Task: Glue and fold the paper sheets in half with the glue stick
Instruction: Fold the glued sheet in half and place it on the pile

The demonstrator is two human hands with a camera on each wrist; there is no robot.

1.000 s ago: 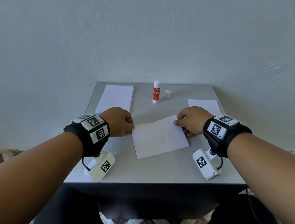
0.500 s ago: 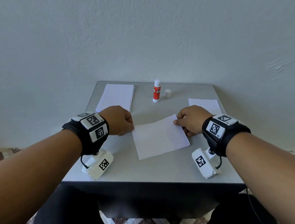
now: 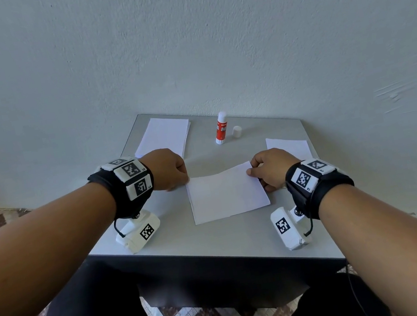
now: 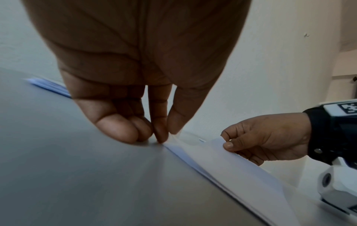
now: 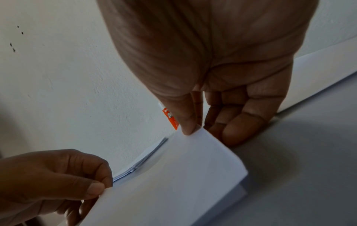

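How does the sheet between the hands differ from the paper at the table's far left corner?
The sheet being folded is one doubled-over sheet in front of the person, far edge lifted and bowed; the paper stack holds several sheets lying flat. The left hand and right hand each pinch a far corner of the sheet being folded; nothing touches the paper stack. Both are plain white paper on the grey table.

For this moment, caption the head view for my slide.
Both hands pinch the sheet's far corners; glue stick stands uncapped behind.
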